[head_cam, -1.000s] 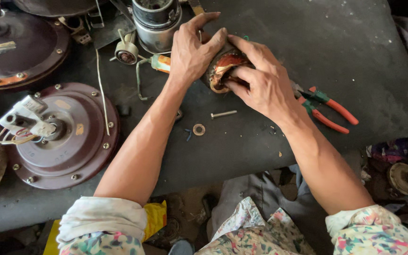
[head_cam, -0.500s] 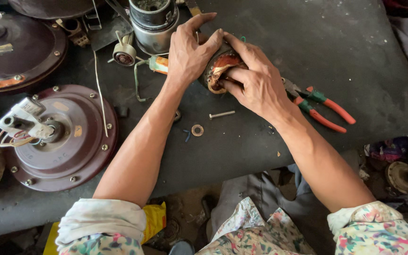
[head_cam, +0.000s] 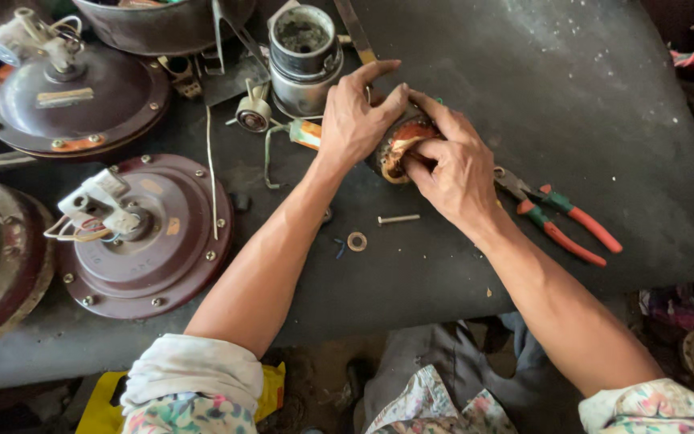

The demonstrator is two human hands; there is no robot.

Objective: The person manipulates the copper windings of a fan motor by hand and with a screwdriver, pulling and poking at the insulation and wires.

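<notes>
A small round motor coil with copper-coloured winding [head_cam: 399, 143] lies on the dark workbench [head_cam: 572, 88], and both my hands hold it. My left hand [head_cam: 355, 120] covers its left and top side with fingers spread over it. My right hand [head_cam: 455, 169] grips its right side, the fingertips pressing into the winding. Most of the coil is hidden under my fingers. A screwdriver with an orange handle [head_cam: 305, 134] lies just left of my left hand.
Orange-handled pliers [head_cam: 564, 221] lie right of my right hand. A bolt [head_cam: 398, 219] and a washer [head_cam: 357, 241] sit in front of the coil. Maroon fan motor housings [head_cam: 142, 237] [head_cam: 70, 100] fill the left side. A metal can [head_cam: 303, 56] stands behind.
Both hands stay on the coil with only small finger shifts; the view has drifted slightly so everything sits a little higher in the frame.
</notes>
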